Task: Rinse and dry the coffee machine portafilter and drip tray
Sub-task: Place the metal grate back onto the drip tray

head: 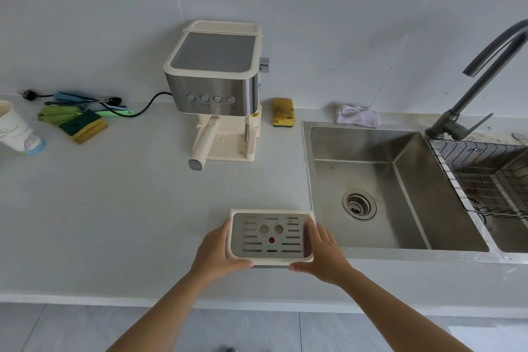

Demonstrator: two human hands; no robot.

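I hold the cream drip tray (271, 237), with its slotted metal grate and red float, above the counter's front part, just left of the sink. My left hand (217, 251) grips its left side, thumb under the front edge. My right hand (323, 254) grips its right side in the same way. The cream and steel coffee machine (217, 80) stands at the back against the wall. Its portafilter (203, 140) is locked in place, the cream handle pointing toward me over the bare base.
A steel sink (394, 188) with a drain lies to the right, a dark faucet (485, 77) behind it and a wire rack (491, 174) over the second basin. A yellow sponge (282, 112), a crumpled cloth (357, 116), more sponges (83, 126), a power cord and a paper cup (17, 128) sit on the counter.
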